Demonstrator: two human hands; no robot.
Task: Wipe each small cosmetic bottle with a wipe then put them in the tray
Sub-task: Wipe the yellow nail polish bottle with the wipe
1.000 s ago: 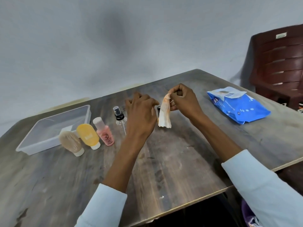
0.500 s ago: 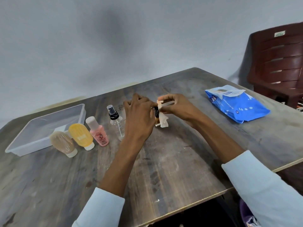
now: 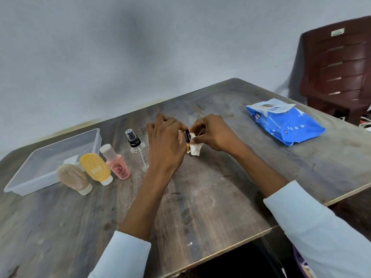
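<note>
Two pale sleeves [image 3: 321,227] reach in over the near edge of the worn wooden table [image 3: 200,207]. Toward the middle of the table, the left hand [image 3: 166,145] curls its fingers round a small dark-capped bottle [image 3: 187,137], most of which is hidden behind the hand. The right hand [image 3: 212,133] pinches a crumpled white wipe [image 3: 195,148] against that bottle, so the two hands meet just above the tabletop.

Nearer the left edge a row of bottles stands: a beige tube [image 3: 74,178], a yellow tube [image 3: 96,169], a pink bottle [image 3: 116,163], and a clear spray bottle [image 3: 137,150] just beside the left hand. Behind the tubes, by the far left corner, sits the clear plastic tray [image 3: 24,183], touching or nearly touching the beige tube.

Toward the far right edge lies a blue wipes pack [image 3: 285,123], well apart from the hands. Beyond the table stands a dark brown chair [image 3: 337,67] against a grey wall [image 3: 140,47].
</note>
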